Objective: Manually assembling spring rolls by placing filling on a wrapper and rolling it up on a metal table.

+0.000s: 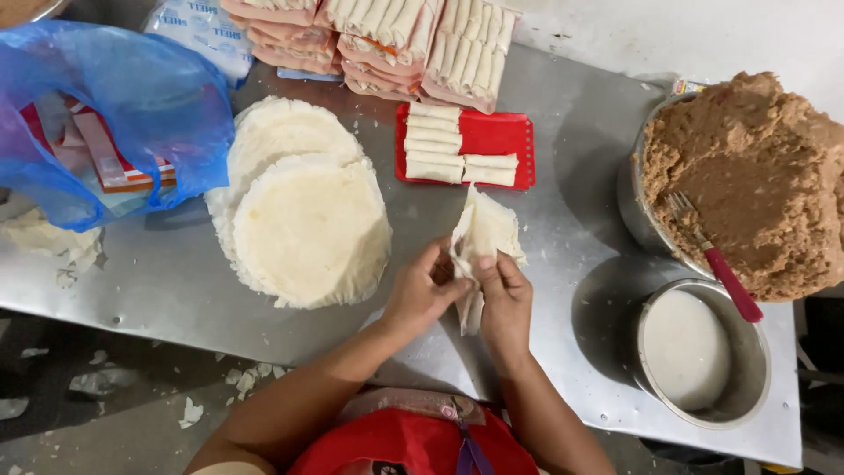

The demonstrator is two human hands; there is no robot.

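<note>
My left hand (419,295) and my right hand (505,299) both pinch a thin white wrapper sheet (486,230), which hangs crumpled and partly lifted off the steel table (176,281). Two stacks of round white wrappers (308,229) lie just left of my hands. Behind the sheet sits a red tray (505,134) with several finished white rolls (435,145).
A metal pot of brown filling (747,176) with a red-handled fork (716,259) stands at the right. A steel bowl of white paste (690,352) sits below it. Packed trays of rolls (387,40) are stacked at the back. A blue plastic bag (114,114) lies at the left.
</note>
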